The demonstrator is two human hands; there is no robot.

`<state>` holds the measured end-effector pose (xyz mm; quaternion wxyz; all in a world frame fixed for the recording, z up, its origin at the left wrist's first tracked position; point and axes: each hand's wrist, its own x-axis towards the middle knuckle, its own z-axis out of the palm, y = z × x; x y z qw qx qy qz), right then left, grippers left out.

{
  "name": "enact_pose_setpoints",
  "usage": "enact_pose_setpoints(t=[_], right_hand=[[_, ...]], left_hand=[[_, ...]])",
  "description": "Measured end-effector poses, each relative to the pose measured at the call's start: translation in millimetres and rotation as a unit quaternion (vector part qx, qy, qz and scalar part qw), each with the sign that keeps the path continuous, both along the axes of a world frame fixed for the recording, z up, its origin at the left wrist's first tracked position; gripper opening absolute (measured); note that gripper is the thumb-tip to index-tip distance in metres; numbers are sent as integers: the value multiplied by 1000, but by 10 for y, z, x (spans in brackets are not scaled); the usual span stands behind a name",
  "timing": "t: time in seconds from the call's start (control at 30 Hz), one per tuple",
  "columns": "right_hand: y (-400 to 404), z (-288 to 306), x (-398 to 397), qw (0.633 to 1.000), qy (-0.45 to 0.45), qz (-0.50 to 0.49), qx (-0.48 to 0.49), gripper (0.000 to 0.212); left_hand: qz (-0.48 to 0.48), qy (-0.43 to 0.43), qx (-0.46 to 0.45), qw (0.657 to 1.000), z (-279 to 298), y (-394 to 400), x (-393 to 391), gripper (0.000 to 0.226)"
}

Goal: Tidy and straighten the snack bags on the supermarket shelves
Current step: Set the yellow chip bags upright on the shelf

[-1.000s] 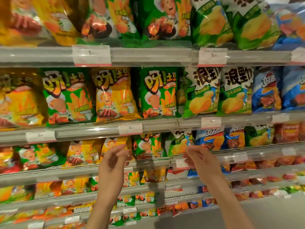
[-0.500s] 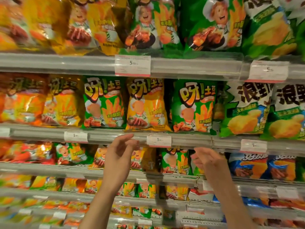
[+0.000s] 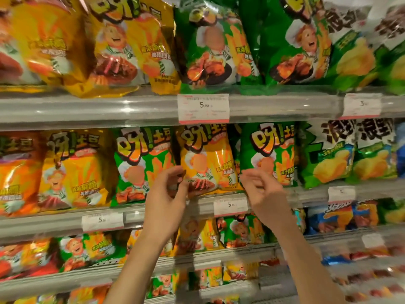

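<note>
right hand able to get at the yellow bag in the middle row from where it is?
Probably yes. The right hand is raised beside the yellow bag, at its lower right edge, with nothing between them. The left hand is already at the bag's other side.

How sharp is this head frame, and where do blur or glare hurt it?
Head view: the middle is fairly sharp, and the top price tag reads 5.90; the left edge, lower shelves and right hand smear with motion blur; glare streaks the shelf rail and glossy yellow bag; wide-angle distortion bows the shelves.
</note>
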<state>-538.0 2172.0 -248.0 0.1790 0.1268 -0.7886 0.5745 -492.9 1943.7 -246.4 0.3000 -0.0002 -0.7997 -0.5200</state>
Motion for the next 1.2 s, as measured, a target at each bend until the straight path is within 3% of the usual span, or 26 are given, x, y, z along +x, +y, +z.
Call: enact_pose_setpoints(t=[0.17, 0.23, 0.47, 0.63, 0.77, 0.9, 1.07, 1.2], right_hand=[[-346, 44, -186, 998, 3, -11, 65, 50], [-415, 42, -250, 995, -13, -20, 98, 56], [-372, 104, -327, 997, -75, -13, 12, 44], [-358, 309, -249, 994, -101, 1, -34, 49], [-299, 361, -227, 984, -154, 62, -61, 33], [-274, 352, -152, 985, -143, 77, -52, 24], [-151, 261, -24, 977, -169, 105, -80, 39], [1, 167, 112, 969, -196, 145, -50, 63]], left_hand=[[-19, -16, -78, 997, 3, 101, -43, 43], [-18, -18, -101, 995, -5, 138, -37, 44], [-42, -13, -47, 998, 87, 91, -4, 39], [-69, -2, 6, 998, 201, -13, 24, 35], [-96, -1, 63, 993, 231, -110, 94, 30], [-74, -16, 104, 992, 244, -196, 99, 25], [-84, -58, 71, 992, 285, -165, 119, 50], [-122, -118, 40, 985, 276, -118, 136, 70]])
